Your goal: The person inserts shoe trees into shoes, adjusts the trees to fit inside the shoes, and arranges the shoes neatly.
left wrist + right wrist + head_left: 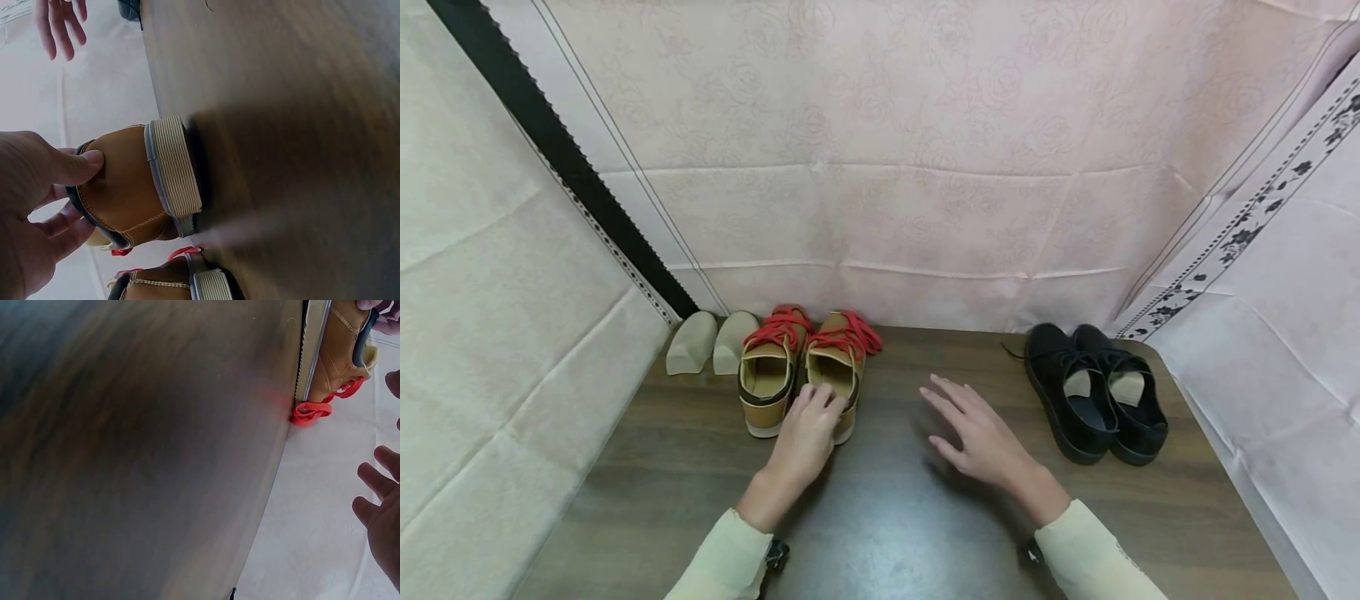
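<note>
My left hand pinches the heel collar of a tan shoe, thumb on the outside of the heel and fingers inside the opening, as the left wrist view shows. This shoe has red laces and a ribbed pale sole. To its left stands the matching tan shoe, its toe pointing at the back wall. My right hand hovers above the floor between the tan pair and the black shoes, fingers spread and holding nothing. In the right wrist view, the right fingers appear apart from the tan shoe.
Two pale shoe inserts stand left of the tan pair. At the right is a pair of black shoes with off-white pieces inside. Pale cloth walls enclose the brown wood-grain surface at the back and sides.
</note>
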The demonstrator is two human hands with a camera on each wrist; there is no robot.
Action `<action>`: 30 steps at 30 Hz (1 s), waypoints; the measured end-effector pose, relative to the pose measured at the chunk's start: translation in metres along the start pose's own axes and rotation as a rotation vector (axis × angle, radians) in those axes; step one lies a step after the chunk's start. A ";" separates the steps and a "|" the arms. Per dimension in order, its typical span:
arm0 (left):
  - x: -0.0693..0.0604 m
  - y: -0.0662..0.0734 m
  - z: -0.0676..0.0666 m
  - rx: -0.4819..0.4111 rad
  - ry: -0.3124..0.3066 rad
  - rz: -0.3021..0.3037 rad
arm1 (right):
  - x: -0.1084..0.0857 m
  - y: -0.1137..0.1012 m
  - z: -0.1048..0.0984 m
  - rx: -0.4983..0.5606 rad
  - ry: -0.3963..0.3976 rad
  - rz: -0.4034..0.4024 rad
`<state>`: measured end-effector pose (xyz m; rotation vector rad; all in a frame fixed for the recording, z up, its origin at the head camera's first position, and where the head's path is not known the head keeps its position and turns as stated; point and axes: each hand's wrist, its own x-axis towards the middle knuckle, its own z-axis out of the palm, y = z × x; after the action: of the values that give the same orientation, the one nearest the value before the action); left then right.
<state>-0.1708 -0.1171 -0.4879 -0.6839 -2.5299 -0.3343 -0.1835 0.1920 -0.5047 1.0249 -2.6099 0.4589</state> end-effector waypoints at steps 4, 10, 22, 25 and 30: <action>0.001 0.004 0.001 -0.008 0.013 0.013 | -0.002 0.002 -0.002 -0.003 -0.003 0.004; 0.003 0.011 0.003 -0.019 0.026 0.033 | -0.007 0.005 -0.002 -0.004 -0.025 0.026; 0.007 0.026 0.010 -0.037 0.024 0.061 | -0.015 0.015 0.000 -0.033 0.035 -0.011; 0.008 0.031 0.011 -0.038 0.017 0.070 | -0.016 0.016 0.000 -0.029 0.032 -0.006; 0.010 0.037 0.012 -0.046 0.015 0.091 | -0.017 0.017 -0.003 -0.019 0.032 0.013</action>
<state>-0.1641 -0.0774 -0.4891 -0.8078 -2.4747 -0.3653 -0.1829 0.2155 -0.5121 0.9875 -2.5893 0.4493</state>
